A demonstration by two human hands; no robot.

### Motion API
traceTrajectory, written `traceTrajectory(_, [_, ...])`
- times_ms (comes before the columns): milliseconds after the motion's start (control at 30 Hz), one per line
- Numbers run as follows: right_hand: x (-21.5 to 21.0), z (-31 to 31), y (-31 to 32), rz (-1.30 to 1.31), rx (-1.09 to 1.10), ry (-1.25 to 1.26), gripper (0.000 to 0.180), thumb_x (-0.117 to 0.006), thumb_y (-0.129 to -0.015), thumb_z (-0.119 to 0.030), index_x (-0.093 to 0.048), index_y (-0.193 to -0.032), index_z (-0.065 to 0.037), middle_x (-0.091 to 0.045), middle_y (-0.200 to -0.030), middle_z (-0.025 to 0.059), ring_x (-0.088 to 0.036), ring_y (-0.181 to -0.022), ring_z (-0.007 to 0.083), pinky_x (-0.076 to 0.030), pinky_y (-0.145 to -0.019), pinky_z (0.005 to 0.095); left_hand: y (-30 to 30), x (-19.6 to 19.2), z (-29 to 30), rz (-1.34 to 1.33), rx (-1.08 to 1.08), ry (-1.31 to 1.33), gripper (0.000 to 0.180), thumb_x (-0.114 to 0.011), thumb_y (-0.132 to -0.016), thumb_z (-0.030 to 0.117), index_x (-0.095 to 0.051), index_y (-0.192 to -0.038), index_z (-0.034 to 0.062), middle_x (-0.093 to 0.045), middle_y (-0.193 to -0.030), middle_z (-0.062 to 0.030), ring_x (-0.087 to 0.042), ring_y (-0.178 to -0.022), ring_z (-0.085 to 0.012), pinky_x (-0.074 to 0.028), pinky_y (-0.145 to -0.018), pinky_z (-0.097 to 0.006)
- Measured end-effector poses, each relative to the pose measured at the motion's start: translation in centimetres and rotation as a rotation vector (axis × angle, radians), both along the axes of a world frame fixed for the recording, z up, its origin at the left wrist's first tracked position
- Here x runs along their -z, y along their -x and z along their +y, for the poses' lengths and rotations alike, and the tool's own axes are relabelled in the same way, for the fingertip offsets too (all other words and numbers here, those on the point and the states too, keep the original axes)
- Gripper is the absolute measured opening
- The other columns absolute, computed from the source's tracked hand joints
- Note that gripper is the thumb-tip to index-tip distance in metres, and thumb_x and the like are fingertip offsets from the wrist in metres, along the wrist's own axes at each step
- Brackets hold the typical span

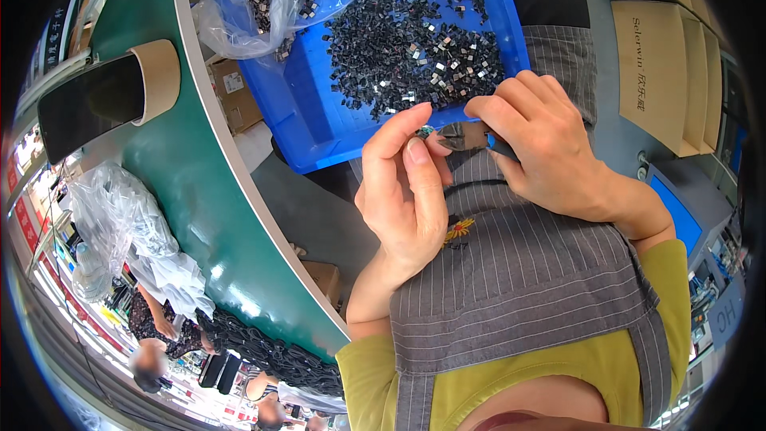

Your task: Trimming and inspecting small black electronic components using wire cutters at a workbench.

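Observation:
My left hand (403, 191) is closed in a pinch, thumb against forefinger, around a small greenish part (425, 132) that is mostly hidden by the fingertips. Opposite it, my right hand (546, 148) grips a flat tool with a blue-and-dark handle (501, 147); its broad greyish end (463, 136) reaches to the left fingertips. Whether that end touches the part I cannot tell. Just beyond both hands lies a blue tray (319, 140), heaped with small black and silvery metal-cased pieces (399, 48).
Clear plastic bags (247, 8) holding more pieces rest over the tray's far left. On the left a green table (195, 183) carries a phone (92, 104), crumpled plastic bags (128, 215) and black cords (267, 351). Cardboard cartons (662, 72) stand at right. Other people are at lower left.

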State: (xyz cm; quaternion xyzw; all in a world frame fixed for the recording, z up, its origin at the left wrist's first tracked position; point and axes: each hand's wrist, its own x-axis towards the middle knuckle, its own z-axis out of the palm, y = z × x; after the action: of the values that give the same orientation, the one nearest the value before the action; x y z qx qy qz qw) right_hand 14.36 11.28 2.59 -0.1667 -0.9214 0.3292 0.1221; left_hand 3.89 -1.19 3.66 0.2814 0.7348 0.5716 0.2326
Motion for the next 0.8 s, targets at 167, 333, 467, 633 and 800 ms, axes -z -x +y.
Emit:
traceTrajectory(167, [0.08,-0.04,0.1,0.01,0.024,-0.062,0.039,-0.072,-0.058,-0.003,-0.055,-0.092,-0.008,-0.049,-0.078,0.004,-0.05,-0.076,0.0226,-0.037,-0.067,0.0351,0.0,-0.08,-0.16,-0.018,0.019,-0.02,0.024,-0.043,-0.098,0.012,-0.049,-0.117,-0.0013,-0.061,-0.079,-0.0054,-0.05,-0.051,-0.0041,-0.032,-0.044,-0.015])
traceTrajectory(333, [0.15,0.09,-0.1,0.009,0.013,-0.058,0.049,-0.069,-0.053,0.003,-0.058,-0.1,-0.005,-0.053,-0.083,0.0056,-0.05,-0.077,0.0248,-0.038,-0.067,0.0355,-0.03,-0.17,-0.05,-0.042,0.031,-0.03,0.025,-0.043,-0.098,0.013,-0.048,-0.117,-0.002,-0.062,-0.079,-0.0067,-0.05,-0.047,-0.0048,-0.031,-0.042,-0.015])
traceTrajectory(467, [0.18,0.01,0.01,0.009,0.018,-0.061,0.049,-0.069,-0.053,0.003,-0.058,-0.1,-0.005,-0.053,-0.083,0.0057,-0.05,-0.077,0.0246,-0.038,-0.067,0.0356,0.04,-0.35,-0.25,-0.029,0.053,-0.017,0.025,-0.042,-0.098,0.013,-0.047,-0.118,-0.002,-0.062,-0.078,-0.0074,-0.05,-0.047,-0.0051,-0.032,-0.042,-0.015])
traceTrajectory(633, [0.19,-0.15,0.27,0.041,0.062,-0.095,0.035,-0.07,-0.06,-0.005,-0.057,-0.092,-0.008,-0.049,-0.078,0.0039,-0.049,-0.074,0.0222,-0.037,-0.067,0.0344,-0.04,-0.4,-0.35,-0.052,0.091,-0.025,0.027,-0.043,-0.097,0.011,-0.043,-0.12,-0.0029,-0.063,-0.079,-0.0101,-0.052,-0.048,-0.0064,-0.032,-0.043,-0.015])
traceTrajectory(800, [0.33,-0.22,0.36,0.049,0.077,-0.131,0.031,-0.068,-0.062,-0.006,-0.057,-0.092,-0.007,-0.049,-0.077,0.0042,-0.049,-0.075,0.0221,-0.037,-0.068,0.0345,-0.28,0.13,-0.57,-0.036,0.086,-0.043,0.027,-0.044,-0.097,0.01,-0.042,-0.12,-0.0031,-0.064,-0.08,-0.011,-0.054,-0.049,-0.0073,-0.033,-0.043,-0.015])
